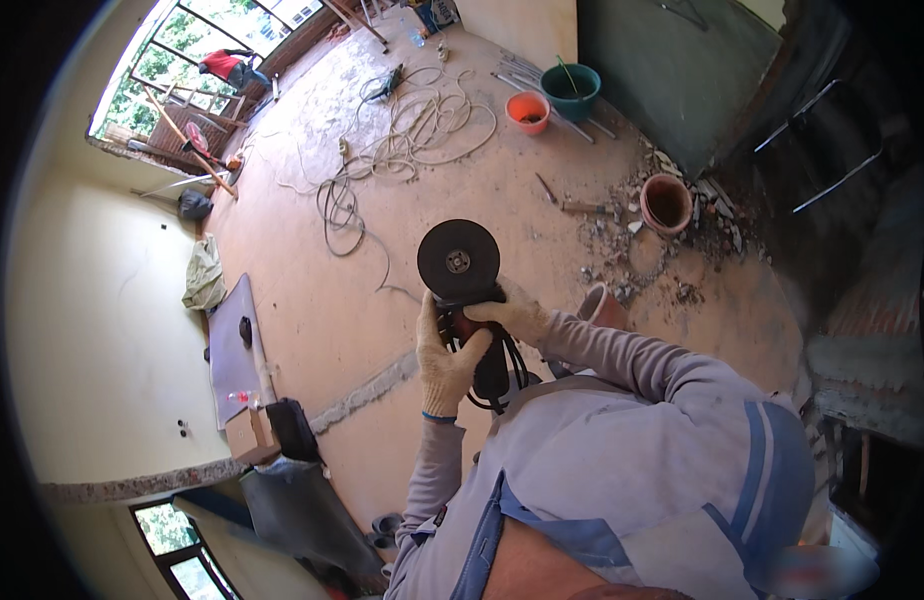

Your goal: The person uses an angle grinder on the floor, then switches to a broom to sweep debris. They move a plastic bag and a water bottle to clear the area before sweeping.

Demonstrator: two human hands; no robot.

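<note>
An angle grinder [465,290] with a dark round disc [459,262] is held up in front of my chest, disc side toward the camera. My left hand [445,362], in a pale work glove, grips the grinder's body from below. My right hand [517,313], also gloved, clasps the head of the tool just under the disc. The grinder's black cord [517,372] loops down beside my left wrist. My grey sleeves and shirt fill the lower right of the view.
The dusty concrete floor carries tangled white cables [412,140], an orange bucket [528,112], a teal bucket [570,90], a reddish pot [666,203] among rubble, and another pot [602,305] behind my right arm. A grey board [230,350] and small box [250,432] lie at left.
</note>
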